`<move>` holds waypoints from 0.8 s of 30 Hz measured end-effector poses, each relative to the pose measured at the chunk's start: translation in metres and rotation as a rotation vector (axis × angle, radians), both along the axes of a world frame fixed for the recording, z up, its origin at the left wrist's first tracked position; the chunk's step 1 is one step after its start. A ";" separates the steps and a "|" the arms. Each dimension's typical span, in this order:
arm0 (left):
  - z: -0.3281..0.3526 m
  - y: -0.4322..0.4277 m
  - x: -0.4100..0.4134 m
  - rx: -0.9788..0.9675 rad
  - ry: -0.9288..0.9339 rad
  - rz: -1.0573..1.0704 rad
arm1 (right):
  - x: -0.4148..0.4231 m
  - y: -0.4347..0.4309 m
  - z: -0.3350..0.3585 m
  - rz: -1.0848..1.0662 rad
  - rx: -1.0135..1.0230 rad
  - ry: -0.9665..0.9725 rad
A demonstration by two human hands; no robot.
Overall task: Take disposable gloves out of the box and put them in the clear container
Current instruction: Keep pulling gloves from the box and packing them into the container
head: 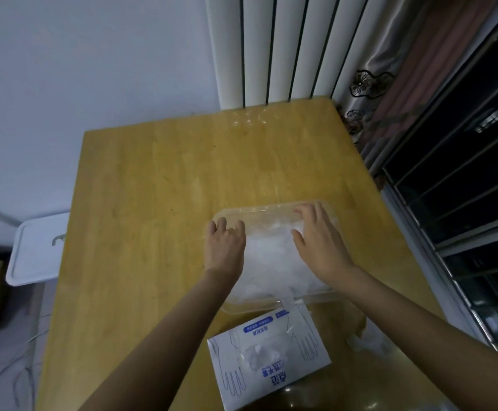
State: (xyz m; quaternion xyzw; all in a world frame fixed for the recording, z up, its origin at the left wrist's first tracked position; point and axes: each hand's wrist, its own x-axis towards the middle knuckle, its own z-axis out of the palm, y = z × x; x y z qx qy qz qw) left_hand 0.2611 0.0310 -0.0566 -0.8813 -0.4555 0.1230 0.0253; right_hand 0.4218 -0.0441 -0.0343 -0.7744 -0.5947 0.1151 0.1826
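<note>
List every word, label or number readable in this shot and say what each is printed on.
Nothing can be read with confidence.
On the glove box: large blue characters, upside down to the camera, too blurred to read.
On the glove box: white characters in a blue oval label, too small to read.
On the glove box: a small blue tab at its far edge, unreadable.
On the clear container, gloves and table: no text seen.

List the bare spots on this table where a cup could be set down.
Free: the far half of the table, between container and radiator; also the left strip beside the left hand. Crowded: the near edge, with box and loose gloves.
</note>
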 end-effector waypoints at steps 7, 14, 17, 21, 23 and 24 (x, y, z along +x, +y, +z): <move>-0.005 -0.003 0.004 -0.009 -0.320 -0.236 | -0.008 -0.013 -0.013 0.432 -0.112 0.007; -0.033 -0.009 0.009 -0.394 0.291 -0.235 | 0.007 0.011 -0.050 0.353 -0.538 -0.095; -0.040 -0.011 0.013 -0.430 0.309 -0.206 | 0.010 0.012 -0.063 0.363 -0.577 -0.192; -0.043 -0.009 0.014 -0.441 0.325 -0.177 | 0.011 0.013 -0.067 0.376 -0.583 -0.209; -0.037 -0.009 0.013 -0.386 0.364 -0.221 | 0.010 0.014 -0.057 0.337 -0.617 -0.136; -0.033 -0.009 0.013 -0.349 0.365 -0.244 | 0.009 0.013 -0.049 0.306 -0.628 -0.094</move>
